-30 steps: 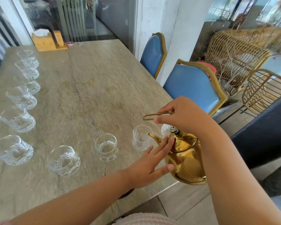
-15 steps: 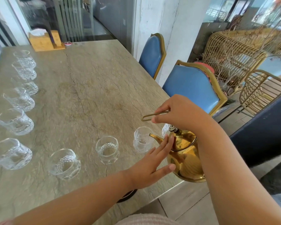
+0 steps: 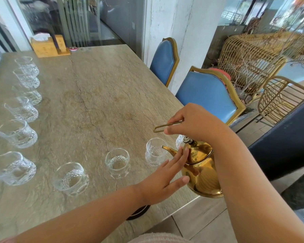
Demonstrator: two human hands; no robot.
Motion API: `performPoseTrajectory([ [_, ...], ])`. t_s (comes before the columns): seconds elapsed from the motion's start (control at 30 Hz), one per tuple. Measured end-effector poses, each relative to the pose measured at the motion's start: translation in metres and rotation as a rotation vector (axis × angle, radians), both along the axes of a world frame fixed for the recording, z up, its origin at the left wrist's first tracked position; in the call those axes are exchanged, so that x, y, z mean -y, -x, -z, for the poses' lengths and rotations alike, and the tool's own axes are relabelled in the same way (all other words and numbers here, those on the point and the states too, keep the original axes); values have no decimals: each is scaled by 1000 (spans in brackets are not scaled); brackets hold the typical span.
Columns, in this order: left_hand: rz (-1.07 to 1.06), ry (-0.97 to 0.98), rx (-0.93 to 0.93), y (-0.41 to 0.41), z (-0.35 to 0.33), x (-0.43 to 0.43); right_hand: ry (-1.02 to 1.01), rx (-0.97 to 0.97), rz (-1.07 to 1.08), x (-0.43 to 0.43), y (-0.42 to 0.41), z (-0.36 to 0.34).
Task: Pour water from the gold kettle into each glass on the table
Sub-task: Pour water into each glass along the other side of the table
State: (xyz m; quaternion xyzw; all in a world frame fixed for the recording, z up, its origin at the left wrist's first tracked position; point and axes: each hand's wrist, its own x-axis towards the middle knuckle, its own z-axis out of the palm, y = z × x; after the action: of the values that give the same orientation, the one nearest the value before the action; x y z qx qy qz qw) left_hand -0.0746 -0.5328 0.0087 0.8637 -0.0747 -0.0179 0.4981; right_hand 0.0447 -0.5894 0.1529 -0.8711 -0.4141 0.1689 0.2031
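The gold kettle (image 3: 201,170) hangs over the table's near right corner, its spout aimed at a cut glass (image 3: 154,152). My right hand (image 3: 193,122) grips the kettle's thin wire handle from above. My left hand (image 3: 162,179) is flat, fingers apart, its fingertips resting on the kettle's lid and side. Another glass (image 3: 180,140) is half hidden behind the kettle. Two more glasses (image 3: 117,163) (image 3: 71,178) stand along the near edge, and several glasses (image 3: 18,133) line the left side. Whether water flows from the spout is too fine to tell.
The stone table (image 3: 98,95) has a wooden tissue box (image 3: 46,46) at its far end. Two blue chairs (image 3: 209,95) stand along the right side, with rattan chairs (image 3: 279,99) beyond. A dark round object (image 3: 139,212) shows under my left forearm.
The kettle and both hands have stayed almost in place beside the glass near the spout. The view has shifted slightly; nothing was let go.
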Motion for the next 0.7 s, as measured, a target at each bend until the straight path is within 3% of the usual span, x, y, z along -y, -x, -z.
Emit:
performPoseTrajectory([
  [0.7, 22, -1, 12, 2, -2, -3, -1, 10, 8, 0, 6, -3],
])
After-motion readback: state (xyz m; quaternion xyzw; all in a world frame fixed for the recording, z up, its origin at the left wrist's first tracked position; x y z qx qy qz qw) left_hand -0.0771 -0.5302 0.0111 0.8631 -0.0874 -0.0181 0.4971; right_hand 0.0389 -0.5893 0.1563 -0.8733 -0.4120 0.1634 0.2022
